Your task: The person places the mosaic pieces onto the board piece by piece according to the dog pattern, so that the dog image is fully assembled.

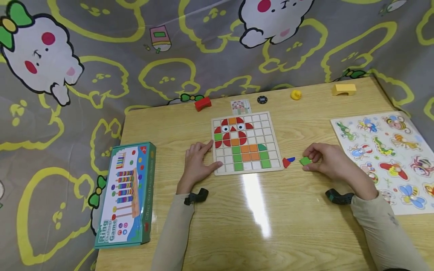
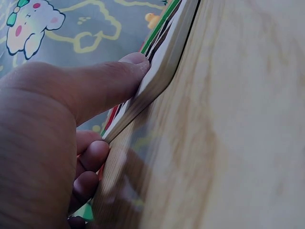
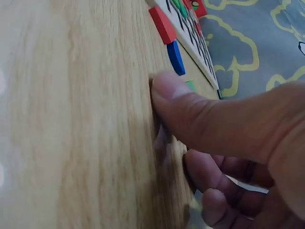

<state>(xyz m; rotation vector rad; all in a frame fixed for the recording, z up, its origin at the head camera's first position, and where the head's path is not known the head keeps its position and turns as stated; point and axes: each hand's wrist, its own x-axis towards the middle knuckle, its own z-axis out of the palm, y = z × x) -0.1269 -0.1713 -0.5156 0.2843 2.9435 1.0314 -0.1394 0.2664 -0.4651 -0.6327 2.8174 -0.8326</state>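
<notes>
A square wooden grid board [image 1: 265, 127] lies in the middle of the table, some of its cells filled with red, orange, green and eye-marked tiles. My left hand [image 1: 196, 162] rests at the board's left side, thumb [image 2: 136, 62] on its near corner and index fingertip at the left edge. To the right of the board, my right hand [image 1: 327, 160] pinches a green tile [image 1: 305, 161] at table level. Between that tile and the board lie a red piece [image 1: 286, 162] and a blue piece [image 1: 291, 159]. The right thumb mostly hides the green tile in the right wrist view.
Behind the board are a picture card [image 1: 240, 107], a black chip [image 1: 262, 99], a red block [image 1: 202, 104], a yellow duck [image 1: 296, 95] and a yellow arch block [image 1: 344, 89]. A game box [image 1: 127, 195] lies left; an insect puzzle board [image 1: 386, 158] lies right, under the right forearm.
</notes>
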